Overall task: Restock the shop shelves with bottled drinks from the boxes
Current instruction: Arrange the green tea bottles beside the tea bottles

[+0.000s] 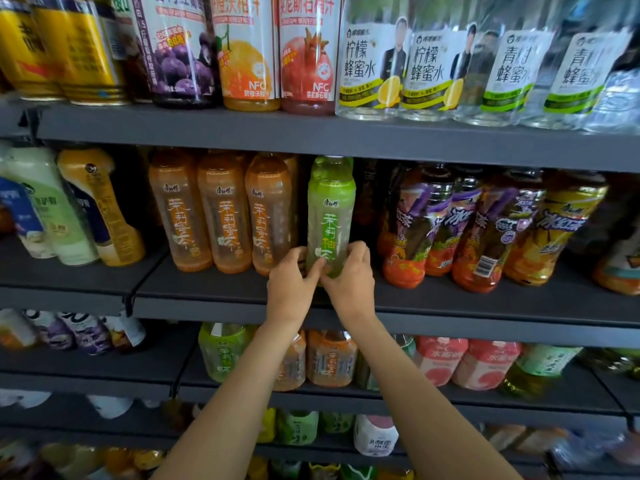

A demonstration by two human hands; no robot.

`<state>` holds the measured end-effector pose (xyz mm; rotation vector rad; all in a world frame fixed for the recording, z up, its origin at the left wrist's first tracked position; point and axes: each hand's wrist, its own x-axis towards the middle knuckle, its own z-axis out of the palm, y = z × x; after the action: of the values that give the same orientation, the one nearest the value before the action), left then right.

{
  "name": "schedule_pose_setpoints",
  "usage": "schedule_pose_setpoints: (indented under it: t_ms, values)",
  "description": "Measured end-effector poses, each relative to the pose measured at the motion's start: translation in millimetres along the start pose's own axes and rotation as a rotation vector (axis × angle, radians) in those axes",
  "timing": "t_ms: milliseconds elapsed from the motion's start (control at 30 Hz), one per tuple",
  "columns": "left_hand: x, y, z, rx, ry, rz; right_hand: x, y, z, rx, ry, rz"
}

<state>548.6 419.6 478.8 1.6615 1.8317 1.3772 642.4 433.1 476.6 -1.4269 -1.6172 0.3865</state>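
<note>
A green tea bottle (330,209) stands upright on the dark middle shelf (214,289), between three orange tea bottles (221,213) on its left and iced tea bottles (460,226) on its right. My left hand (292,284) and my right hand (348,271) both grip the base of the green bottle from either side, fingers curled round it. The bottle's foot is hidden behind my fingers.
The top shelf carries yellow cans (69,50), juice bottles (249,53) and clear honey water bottles (429,67). Milk-drink bottles (69,206) stand at the middle left. Lower shelves hold green, orange and pink bottles (474,365). A dark gap lies right of the green bottle.
</note>
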Motion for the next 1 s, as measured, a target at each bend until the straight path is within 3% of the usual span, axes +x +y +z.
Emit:
schedule_pose_setpoints:
  t_ms: [300, 533, 733, 1000]
  values:
    - [-9.4, -2.1, -8.9, -0.007, 0.003, 0.011, 2.8, -14.6, -2.9, -0.042, -0.071, 0.107]
    - [-20.1, -7.6, -23.2, 0.075, 0.271, 0.069, -1.4, -24.3, -2.5, -0.117, -0.081, 0.151]
    - [-13.3, -13.1, -29.6, 0.098, 0.112, 0.055, -2.1, -30.3, -1.1, -0.102, -0.087, 0.193]
    - [-12.7, -22.5, -24.9, 0.165, 0.138, 0.113, 4.9, -35.6, 5.6, -0.078, -0.081, 0.268]
